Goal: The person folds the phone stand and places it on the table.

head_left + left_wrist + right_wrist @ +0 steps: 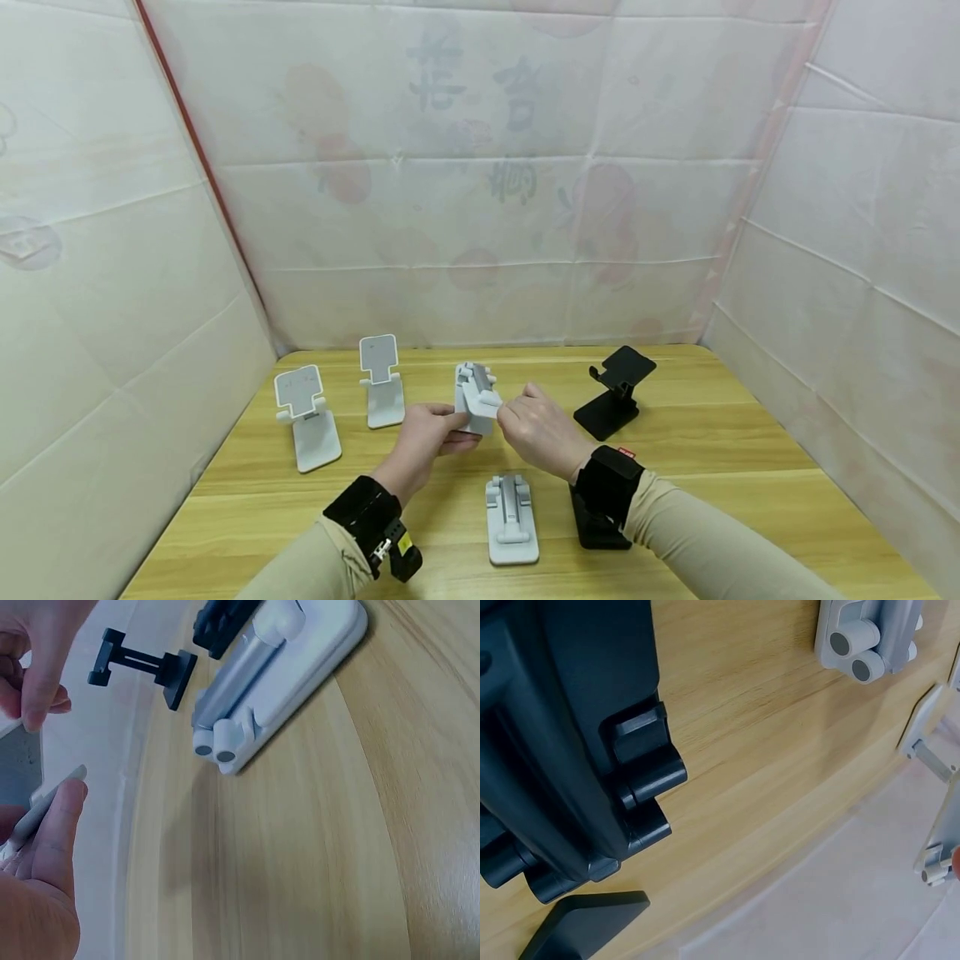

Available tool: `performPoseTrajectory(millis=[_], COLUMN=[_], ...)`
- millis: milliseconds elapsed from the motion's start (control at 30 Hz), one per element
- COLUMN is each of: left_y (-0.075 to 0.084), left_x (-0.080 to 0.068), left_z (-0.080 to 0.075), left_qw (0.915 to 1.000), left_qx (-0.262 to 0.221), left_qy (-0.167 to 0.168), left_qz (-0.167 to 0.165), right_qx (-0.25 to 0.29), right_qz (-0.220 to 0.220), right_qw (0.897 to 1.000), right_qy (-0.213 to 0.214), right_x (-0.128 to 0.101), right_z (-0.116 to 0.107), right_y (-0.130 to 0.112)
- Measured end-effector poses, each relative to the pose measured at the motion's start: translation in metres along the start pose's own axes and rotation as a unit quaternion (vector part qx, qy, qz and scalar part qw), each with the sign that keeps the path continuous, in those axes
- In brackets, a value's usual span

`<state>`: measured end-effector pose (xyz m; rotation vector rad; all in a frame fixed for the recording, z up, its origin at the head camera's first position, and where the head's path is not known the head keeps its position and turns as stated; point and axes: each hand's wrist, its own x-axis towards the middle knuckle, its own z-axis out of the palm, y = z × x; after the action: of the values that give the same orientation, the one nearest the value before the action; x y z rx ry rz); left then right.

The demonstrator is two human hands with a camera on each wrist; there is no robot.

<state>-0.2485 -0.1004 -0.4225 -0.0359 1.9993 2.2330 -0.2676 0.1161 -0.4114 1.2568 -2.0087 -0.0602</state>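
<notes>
On the wooden worktop [712, 467] we see folded phone stands. Our left hand [423, 440] and right hand [538, 429] both pinch a white stand [476, 398] between them

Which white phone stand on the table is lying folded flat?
The white plastic phone stand nearest the person, between the forearms. The two white stands at left are opened upright.

Both arms wore long beige sleeves reaching to the wrists. A wide black strap wrapped each wrist: the left wrist strap [369, 515] carried a small black unit with a yellow mark and metal clip, and the right wrist strap [609, 482] showed a small red tag at its upper edge.
</notes>
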Motion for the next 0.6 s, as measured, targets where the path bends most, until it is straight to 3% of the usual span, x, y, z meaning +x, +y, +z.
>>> performPoseTrajectory(millis=[600], left_y=[0.0065], left_x=[-0.0036], left_z=[0.0047], left_qw=[0.9966], left_qx=[-0.075], left_qy=[-0.032], left_qz=[0.011], right_qx=[-0.010], right_qz=[-0.012], right_qw=[1.000], right_qy=[0.004], right_x=[-0.0023], right_z=[0.0014], right_y=[0.0017])
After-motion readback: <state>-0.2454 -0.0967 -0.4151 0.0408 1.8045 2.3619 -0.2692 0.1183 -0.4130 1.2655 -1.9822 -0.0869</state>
